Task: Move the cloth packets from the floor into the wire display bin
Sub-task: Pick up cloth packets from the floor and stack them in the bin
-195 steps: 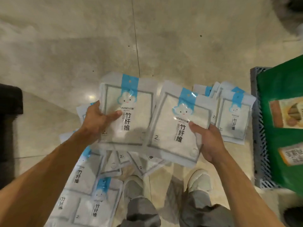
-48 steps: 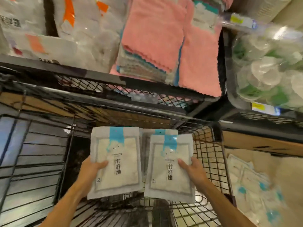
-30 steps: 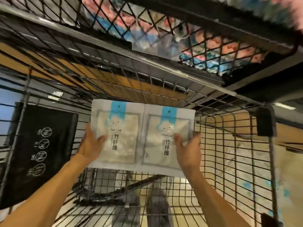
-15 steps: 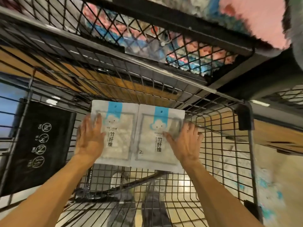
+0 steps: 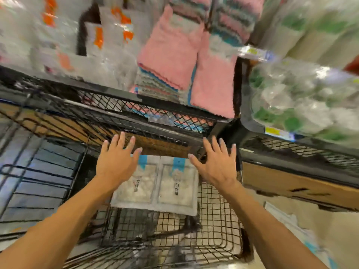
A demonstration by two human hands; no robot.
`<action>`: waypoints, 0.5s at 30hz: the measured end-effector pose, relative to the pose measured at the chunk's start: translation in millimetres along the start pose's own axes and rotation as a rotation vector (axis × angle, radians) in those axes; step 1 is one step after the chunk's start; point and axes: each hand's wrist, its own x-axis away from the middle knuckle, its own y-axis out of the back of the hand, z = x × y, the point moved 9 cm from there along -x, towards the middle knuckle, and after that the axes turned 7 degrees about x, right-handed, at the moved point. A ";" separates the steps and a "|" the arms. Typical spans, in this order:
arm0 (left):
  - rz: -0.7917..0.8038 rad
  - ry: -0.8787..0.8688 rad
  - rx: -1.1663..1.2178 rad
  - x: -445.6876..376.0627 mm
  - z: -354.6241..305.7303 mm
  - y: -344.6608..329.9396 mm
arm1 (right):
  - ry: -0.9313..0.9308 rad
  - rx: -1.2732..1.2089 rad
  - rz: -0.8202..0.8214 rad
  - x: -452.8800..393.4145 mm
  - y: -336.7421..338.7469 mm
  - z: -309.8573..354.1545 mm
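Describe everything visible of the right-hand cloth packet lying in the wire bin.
The right cloth packet is a flat, pale grey-white pouch with a blue strip at its top and dark printed characters down the middle. It lies face up on the wire bin floor, edge to edge with the left packet. Neither of the hands touches it.

Your left hand point(image 5: 116, 164) and right hand point(image 5: 217, 166), earlier pressing the two cloth packets point(image 5: 155, 185), now hover above them with fingers spread. The packets, carried up from the floor, lie side by side on the wire display bin point(image 5: 219, 214) mesh.
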 end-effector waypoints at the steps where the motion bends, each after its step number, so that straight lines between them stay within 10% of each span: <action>1: -0.032 -0.005 -0.005 6.6 -4.8 20.3 | 0.006 -0.002 -0.009 3.6 18.0 -1.6; 15: -0.145 -0.013 0.010 80.0 -57.8 270.7 | 0.029 -0.073 -0.095 45.6 250.0 -44.0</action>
